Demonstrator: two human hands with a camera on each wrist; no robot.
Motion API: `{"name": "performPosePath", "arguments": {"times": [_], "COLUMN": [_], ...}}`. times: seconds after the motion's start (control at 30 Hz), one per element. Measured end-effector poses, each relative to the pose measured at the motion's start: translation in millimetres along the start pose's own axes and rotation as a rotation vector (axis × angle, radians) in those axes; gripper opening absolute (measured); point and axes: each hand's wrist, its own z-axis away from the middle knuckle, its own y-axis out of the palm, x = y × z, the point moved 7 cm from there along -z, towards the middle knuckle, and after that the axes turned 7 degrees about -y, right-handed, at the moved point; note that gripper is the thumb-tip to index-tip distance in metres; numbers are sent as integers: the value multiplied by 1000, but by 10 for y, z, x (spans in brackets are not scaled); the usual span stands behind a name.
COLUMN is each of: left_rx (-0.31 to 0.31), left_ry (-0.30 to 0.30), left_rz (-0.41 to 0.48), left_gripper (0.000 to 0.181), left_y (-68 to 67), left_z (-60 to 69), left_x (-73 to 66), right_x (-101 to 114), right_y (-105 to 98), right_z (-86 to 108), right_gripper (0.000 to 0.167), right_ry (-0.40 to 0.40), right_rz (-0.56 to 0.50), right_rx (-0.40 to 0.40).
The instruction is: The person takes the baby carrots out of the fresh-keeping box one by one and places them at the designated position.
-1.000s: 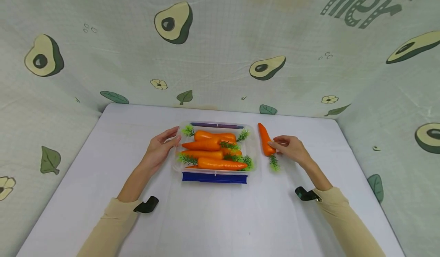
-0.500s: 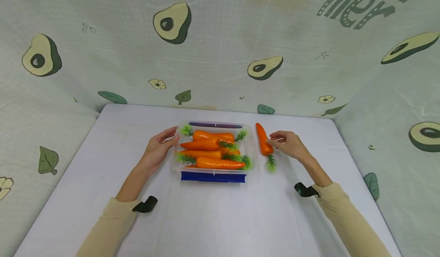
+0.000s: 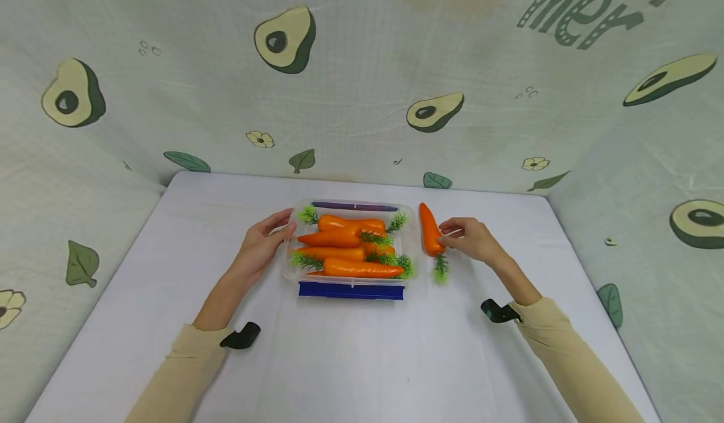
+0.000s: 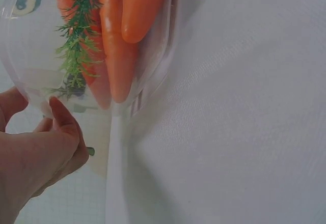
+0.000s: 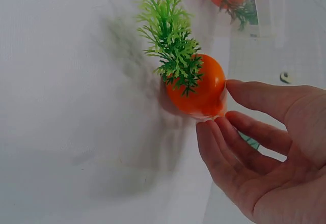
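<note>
Head view has several carrots (image 3: 336, 238) already in the clear box (image 3: 351, 281), so work looks mostly done, one loose carrot (image 3: 430, 231) left just right of it, pinched by right hand (image 3: 472, 239), left hand (image 3: 259, 247) gripping box's left end

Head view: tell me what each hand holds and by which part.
The right hand pinches the loose carrot by its thick end, next to the green top; the left hand holds the clear box by its left side.
</note>
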Motion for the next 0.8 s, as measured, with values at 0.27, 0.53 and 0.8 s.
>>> {"name": "performPosePath", "arguments": {"times": [0.27,0.53,0.8], "left_rx": [12,18,19], "left_ry": [7,12,4], "left_rz": [25,40,66], "left_gripper": [58,59,60], "left_y": [15,19,20], "left_z": [-5,12,1], "left_x": [5,-22,-12], "right_x": [64,297,640], "right_y": [-24,-123,-168], "right_z": [6,-31,-103], "right_gripper": [39,37,33], "right_ry": [-21,-88,-145], "right_rz": [26,68,76], "right_rx": [-6,-12,21]}}
